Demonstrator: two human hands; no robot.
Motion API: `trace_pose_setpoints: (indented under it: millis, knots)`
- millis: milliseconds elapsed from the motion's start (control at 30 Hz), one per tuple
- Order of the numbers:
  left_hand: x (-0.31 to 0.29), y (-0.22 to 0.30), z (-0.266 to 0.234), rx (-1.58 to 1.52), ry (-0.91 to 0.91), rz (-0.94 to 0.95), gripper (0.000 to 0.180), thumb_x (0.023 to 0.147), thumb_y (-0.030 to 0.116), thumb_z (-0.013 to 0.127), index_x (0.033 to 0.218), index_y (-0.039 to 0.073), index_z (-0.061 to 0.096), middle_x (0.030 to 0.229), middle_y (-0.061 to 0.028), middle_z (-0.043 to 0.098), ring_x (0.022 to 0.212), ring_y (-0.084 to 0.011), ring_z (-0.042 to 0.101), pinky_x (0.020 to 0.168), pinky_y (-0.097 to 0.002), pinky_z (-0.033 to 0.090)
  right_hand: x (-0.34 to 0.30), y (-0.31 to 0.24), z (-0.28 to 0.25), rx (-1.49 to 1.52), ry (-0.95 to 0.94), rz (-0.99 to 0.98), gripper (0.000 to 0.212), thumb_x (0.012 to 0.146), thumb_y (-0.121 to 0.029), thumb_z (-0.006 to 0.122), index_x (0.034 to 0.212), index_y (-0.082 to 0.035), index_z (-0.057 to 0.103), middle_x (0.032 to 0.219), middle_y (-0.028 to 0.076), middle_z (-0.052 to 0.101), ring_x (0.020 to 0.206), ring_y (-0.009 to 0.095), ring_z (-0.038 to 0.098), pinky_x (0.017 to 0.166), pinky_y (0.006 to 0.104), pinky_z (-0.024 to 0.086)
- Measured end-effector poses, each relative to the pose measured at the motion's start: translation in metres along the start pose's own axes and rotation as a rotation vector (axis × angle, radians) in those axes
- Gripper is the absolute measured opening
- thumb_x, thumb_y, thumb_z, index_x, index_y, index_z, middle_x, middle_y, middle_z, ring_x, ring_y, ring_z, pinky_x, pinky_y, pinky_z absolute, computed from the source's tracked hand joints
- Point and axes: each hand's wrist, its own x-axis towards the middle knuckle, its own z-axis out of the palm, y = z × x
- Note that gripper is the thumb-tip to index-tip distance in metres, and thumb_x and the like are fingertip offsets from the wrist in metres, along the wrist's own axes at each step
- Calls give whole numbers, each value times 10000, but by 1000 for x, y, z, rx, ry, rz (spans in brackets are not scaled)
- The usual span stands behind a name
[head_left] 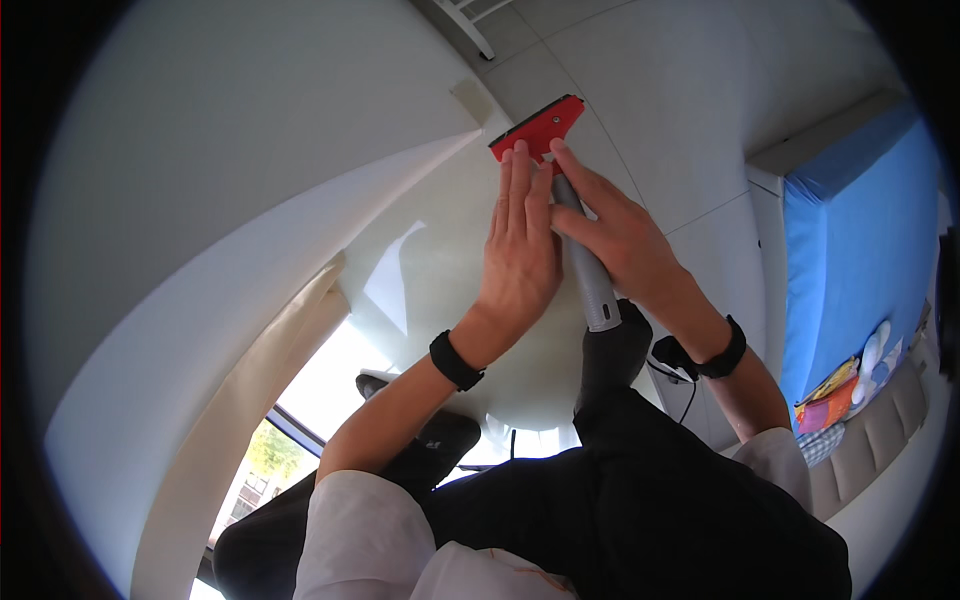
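While grasping the scraper (565, 188) by its handle (592, 270) in the right hand (632, 245), points it lengthwise away from the lap (540, 490), touching the red head (543, 127) beyond with the left hand (522, 255); cannot tell if pinching.

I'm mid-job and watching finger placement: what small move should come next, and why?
I'd probably slide the left grip back toward the gray handle: its extended fingertips overlap the red head, close to its dark front edge.
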Motion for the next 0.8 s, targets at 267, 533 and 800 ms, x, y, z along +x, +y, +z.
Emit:
trace_pose_setpoints:
  millis: [267, 533, 800]
  knots:
    - [0, -7, -3, 71, 7, 11, 675, 853, -176, 612, 1484, -64, 398, 1593, -341, 356, 1467, -522, 386, 1117, -524, 491, 4, 3, 14, 38, 60, -37, 166, 856, -34, 700, 989, -75, 610, 1563, 275, 456, 1228, 360, 662, 916, 396, 604]
    - [3, -9, -3, 64, -3, 7, 707, 844, -173, 636, 1495, -63, 383, 1592, -331, 358, 1463, -525, 388, 1112, -522, 503, 7, 8, 9, 2, 11, -48, 172, 852, -29, 697, 993, -73, 609, 1551, 277, 463, 1226, 360, 660, 920, 398, 602]
    - [4, -5, -4, 62, -3, -6, 642, 872, -146, 634, 1468, -54, 417, 1569, -330, 407, 1449, -510, 422, 1108, -503, 506, 8, 7, 7, -18, -13, -49, 188, 837, -20, 708, 982, -77, 604, 1548, 269, 475, 1226, 352, 658, 909, 397, 600]
